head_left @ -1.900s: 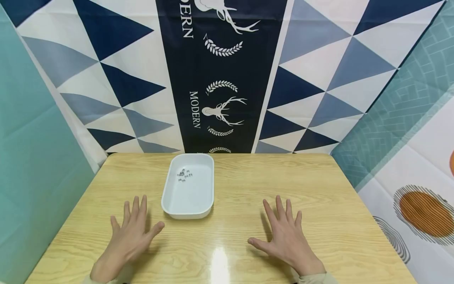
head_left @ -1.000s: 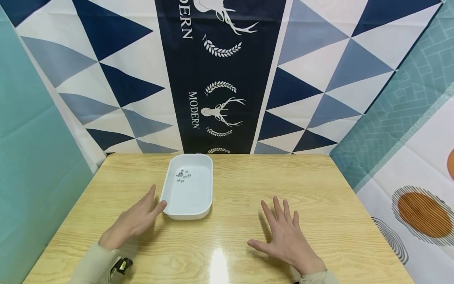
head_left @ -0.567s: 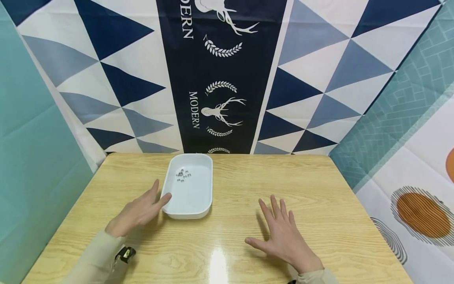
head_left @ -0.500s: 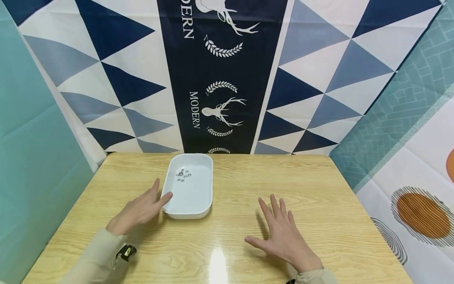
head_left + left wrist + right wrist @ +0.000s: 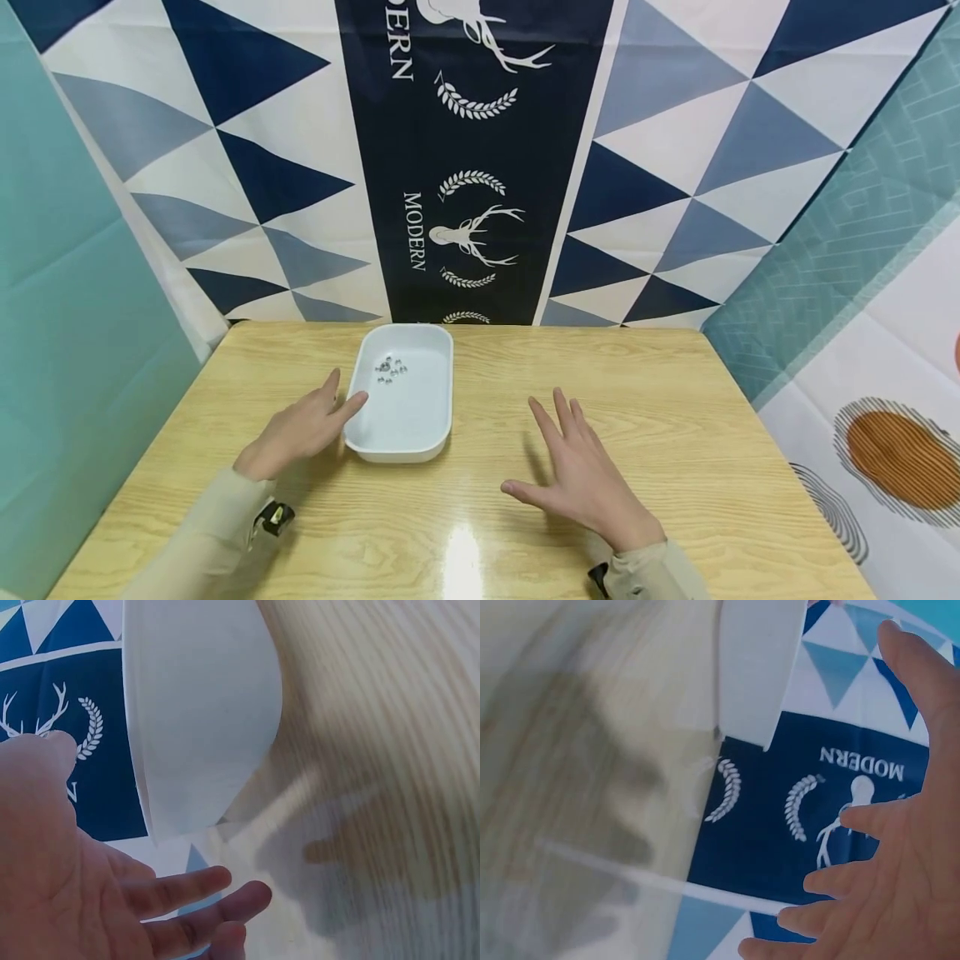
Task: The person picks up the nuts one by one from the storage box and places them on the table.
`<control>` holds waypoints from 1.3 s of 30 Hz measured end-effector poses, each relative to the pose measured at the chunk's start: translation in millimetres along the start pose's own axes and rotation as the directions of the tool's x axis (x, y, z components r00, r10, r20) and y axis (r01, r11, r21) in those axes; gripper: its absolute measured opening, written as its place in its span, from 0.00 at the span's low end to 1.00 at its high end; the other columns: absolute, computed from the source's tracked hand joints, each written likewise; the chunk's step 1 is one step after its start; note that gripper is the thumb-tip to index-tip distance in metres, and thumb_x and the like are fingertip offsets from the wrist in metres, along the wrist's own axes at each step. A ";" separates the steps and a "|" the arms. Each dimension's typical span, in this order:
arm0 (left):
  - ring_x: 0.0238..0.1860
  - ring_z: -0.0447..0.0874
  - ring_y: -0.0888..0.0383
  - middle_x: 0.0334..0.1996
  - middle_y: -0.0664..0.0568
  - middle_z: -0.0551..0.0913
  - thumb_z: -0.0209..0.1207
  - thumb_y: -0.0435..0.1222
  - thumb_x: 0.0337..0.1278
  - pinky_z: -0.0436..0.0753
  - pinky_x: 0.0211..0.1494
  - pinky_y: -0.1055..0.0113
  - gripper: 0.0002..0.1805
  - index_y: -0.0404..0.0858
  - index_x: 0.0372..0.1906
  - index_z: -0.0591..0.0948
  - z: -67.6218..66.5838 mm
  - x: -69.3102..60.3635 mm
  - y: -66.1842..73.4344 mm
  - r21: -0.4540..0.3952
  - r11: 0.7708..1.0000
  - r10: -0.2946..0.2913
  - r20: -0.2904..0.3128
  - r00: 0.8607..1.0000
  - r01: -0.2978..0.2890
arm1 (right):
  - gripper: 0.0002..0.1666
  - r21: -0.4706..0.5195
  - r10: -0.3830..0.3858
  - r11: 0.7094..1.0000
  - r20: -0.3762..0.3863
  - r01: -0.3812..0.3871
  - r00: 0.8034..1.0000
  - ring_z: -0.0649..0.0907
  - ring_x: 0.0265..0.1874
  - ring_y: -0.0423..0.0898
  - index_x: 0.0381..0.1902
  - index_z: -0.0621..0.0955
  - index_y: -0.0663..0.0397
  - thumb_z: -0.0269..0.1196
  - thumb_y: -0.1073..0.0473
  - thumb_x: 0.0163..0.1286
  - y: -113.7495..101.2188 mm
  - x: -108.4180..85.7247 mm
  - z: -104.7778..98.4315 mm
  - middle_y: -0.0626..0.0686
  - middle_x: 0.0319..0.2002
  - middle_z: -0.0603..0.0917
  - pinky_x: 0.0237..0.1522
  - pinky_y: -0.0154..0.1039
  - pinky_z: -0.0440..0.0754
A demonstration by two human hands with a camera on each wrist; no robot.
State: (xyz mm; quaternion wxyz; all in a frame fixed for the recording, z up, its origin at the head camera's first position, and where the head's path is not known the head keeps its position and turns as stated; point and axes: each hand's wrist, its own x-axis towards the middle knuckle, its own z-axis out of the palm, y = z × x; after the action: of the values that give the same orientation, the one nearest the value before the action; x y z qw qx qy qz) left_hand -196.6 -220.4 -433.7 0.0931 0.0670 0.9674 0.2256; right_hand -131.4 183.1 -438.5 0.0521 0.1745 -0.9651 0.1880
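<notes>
A white rectangular tray [image 5: 405, 425] stands left of centre at the back of the table. Inside it, near the far left, lie several small clear, shiny pieces [image 5: 386, 367], too small to identify. My left hand [image 5: 300, 425] is beside the tray's left side, its thumb over the rim in the head view. In the left wrist view, that hand's fingers [image 5: 191, 889] are apart from the tray wall [image 5: 202, 712] and hold nothing. To the right of the tray, my right hand [image 5: 585, 483] hovers with spread fingers. The right wrist view shows its palm [image 5: 900, 877] empty, the tray wall [image 5: 757, 667] some way off.
The wooden table [image 5: 600, 375] reaches back to a patterned cloth [image 5: 480, 167] with triangles and deer heads. A teal cloth [image 5: 82, 333] hangs along the left, and another patterned cloth [image 5: 892, 458] along the right. A dark band [image 5: 273, 517] shows at the left wrist.
My left hand has moved forward and right to the tray's left side, turning sideways. My right hand has shifted slightly forward and left. The tray stays put.
</notes>
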 end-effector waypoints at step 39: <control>0.34 0.84 0.49 0.52 0.28 0.83 0.58 0.46 0.73 0.80 0.27 0.60 0.40 0.20 0.73 0.61 9.0 48.9 19.6 0.162 0.981 -0.101 -0.062 0.993 0.110 | 0.66 0.249 -0.071 0.968 0.091 0.046 0.993 0.59 0.80 0.58 0.82 0.47 0.22 0.64 0.15 0.54 -28.9 31.7 10.5 0.49 0.84 0.46 0.71 0.64 0.68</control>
State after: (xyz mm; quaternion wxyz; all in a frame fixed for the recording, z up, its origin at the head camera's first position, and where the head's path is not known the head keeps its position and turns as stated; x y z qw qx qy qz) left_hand -240.6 -190.8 -440.1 0.0731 0.0171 0.9871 0.1411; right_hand -151.0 143.9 -433.0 -0.0125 0.2170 -0.9302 0.2957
